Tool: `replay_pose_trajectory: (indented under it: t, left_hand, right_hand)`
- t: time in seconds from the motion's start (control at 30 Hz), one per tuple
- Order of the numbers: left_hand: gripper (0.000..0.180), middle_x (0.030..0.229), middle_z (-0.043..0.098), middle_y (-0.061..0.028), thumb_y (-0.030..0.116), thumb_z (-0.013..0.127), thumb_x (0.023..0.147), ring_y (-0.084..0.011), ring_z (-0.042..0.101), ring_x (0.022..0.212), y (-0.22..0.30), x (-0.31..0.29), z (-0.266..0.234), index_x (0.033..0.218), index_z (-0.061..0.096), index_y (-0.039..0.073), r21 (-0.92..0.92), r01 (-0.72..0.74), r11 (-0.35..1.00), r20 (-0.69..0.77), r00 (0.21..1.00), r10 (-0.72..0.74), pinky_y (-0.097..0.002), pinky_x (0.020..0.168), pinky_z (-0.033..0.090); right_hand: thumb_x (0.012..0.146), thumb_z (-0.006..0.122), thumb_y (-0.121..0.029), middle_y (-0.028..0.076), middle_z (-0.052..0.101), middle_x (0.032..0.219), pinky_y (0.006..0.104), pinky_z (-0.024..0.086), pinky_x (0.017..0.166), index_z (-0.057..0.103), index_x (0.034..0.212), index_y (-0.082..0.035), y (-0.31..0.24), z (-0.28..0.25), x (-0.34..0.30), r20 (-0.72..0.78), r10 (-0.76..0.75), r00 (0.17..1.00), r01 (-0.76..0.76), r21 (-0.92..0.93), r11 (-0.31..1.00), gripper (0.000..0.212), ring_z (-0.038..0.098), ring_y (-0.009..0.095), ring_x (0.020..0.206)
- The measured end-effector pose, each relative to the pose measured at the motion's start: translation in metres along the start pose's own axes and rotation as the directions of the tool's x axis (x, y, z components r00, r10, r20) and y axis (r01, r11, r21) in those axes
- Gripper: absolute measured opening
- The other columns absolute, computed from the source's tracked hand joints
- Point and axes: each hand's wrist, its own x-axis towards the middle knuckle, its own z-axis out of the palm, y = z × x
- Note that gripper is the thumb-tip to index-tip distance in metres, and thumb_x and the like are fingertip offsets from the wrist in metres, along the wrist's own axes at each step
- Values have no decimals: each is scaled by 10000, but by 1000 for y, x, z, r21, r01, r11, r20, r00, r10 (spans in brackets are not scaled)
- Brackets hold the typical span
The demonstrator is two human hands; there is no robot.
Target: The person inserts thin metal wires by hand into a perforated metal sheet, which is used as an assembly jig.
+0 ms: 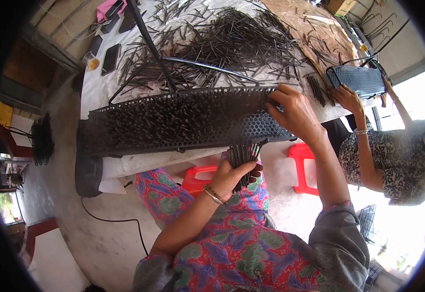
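In front of me lies a long black perforated metal rack (pixel 267 128), tilted toward me at the table's edge. Dark thin sticks (pixel 159 121) stand upright in its holes over the left and middle; bare holes show at the right end. My left hand (pixel 229 177) is closed round a bundle of dark sticks (pixel 241 155) just below the rack's front edge. At the upper right of the rack, my right hand (pixel 297 114) has its fingers pinched together over the holes. Whatever those fingers hold is hidden.
Loose dark sticks (pixel 232 39) are heaped across the white-covered table (pixel 92 92). A phone (pixel 110 59) and a cup (pixel 92 62) sit at the left. Red stools (pixel 300 168) stand below. At right, a co-worker's hands (pixel 349 99) hold another perforated rack (pixel 358 80).
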Motion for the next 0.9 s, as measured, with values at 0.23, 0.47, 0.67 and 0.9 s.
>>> replay_pose_trajectory:
  t: [0.23,0.47,0.67,0.9]
  left_hand:
    - [193,903,667,-94,106,600,860,-155,649,751,-2,2,1,1029,597,13,47,-23,999,14,1000,22,-282,644,540]
    - [177,912,659,-77,88,590,863,-146,644,784,3,0,4,1025,594,18,-4,10,1000,-14,1000,-10,-277,663,539]
    - [170,912,656,-74,78,569,876,-136,639,799,14,-2,16,1031,591,11,-25,-73,997,7,997,73,-264,660,532]
    - [247,982,648,-85,121,577,879,-149,644,820,7,4,20,1105,562,21,27,-49,998,20,999,49,-276,671,532]
  right_hand:
    - [768,640,-103,154,567,754,404,455,636,626,782,18,2,2,1,-48,103,994,-98,95,991,123,576,349,706]
    - [762,681,-114,142,598,780,342,456,583,656,867,8,1,2,-12,-131,165,978,-138,189,972,162,597,268,647]
    - [830,684,-173,43,616,747,255,444,560,661,914,25,-28,17,-57,273,335,902,-431,632,644,216,554,76,661]
    - [844,661,-166,40,638,718,219,454,555,670,913,36,-24,22,-71,422,410,809,-581,683,443,213,559,69,626]
